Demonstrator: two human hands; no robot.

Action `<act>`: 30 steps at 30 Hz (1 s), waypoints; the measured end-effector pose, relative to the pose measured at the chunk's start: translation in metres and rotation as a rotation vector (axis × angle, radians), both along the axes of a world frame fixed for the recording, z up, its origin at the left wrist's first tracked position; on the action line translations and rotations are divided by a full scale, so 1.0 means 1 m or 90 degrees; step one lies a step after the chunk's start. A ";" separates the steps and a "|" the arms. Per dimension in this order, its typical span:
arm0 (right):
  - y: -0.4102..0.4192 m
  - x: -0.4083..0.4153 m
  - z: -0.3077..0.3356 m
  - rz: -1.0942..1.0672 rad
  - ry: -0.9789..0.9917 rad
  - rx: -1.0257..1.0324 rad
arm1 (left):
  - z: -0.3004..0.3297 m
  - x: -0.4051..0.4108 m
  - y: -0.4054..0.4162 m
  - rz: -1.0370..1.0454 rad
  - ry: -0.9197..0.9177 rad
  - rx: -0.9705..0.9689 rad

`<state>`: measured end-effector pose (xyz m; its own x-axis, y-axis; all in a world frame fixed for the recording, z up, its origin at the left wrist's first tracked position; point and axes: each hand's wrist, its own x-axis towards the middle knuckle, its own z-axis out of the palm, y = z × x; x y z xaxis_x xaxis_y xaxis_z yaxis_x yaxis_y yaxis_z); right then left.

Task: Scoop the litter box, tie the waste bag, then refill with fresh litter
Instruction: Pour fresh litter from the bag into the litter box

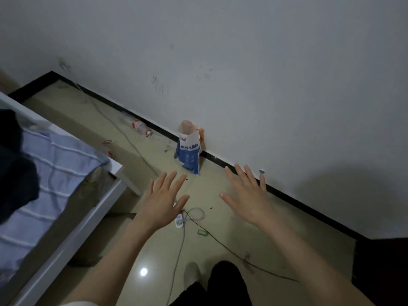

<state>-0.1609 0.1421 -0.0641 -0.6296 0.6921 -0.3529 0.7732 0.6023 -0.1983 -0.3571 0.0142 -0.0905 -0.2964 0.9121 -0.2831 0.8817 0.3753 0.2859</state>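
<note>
We hold our left hand (162, 200) and right hand (249, 198) out over the glossy beige floor (136, 250), fingers (171, 181) spread, holding nothing. The blue-and-white plastic litter bag (189, 154) stands upright ahead against the grey wall (265, 74).

Floor (220, 239): glossy beige tile, black skirting along the wall. On it: blue-and-white litter bag (189, 154), upright against the wall; empty plastic bottle (141, 127), lying by the skirting; white power strip (180, 220) with cables trailing; small green clip (202, 232); white bed frame (66, 228).
</note>
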 end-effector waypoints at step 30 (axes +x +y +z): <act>0.415 -0.335 -0.418 0.200 0.009 -0.155 | -0.381 -0.241 0.430 0.884 -0.732 0.028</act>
<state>-0.4960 0.5576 -0.4818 -0.8029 0.3624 -0.4733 0.5556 0.7426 -0.3740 -0.5985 0.4438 -0.4711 -0.4637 0.2080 -0.8612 -0.6614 0.5655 0.4927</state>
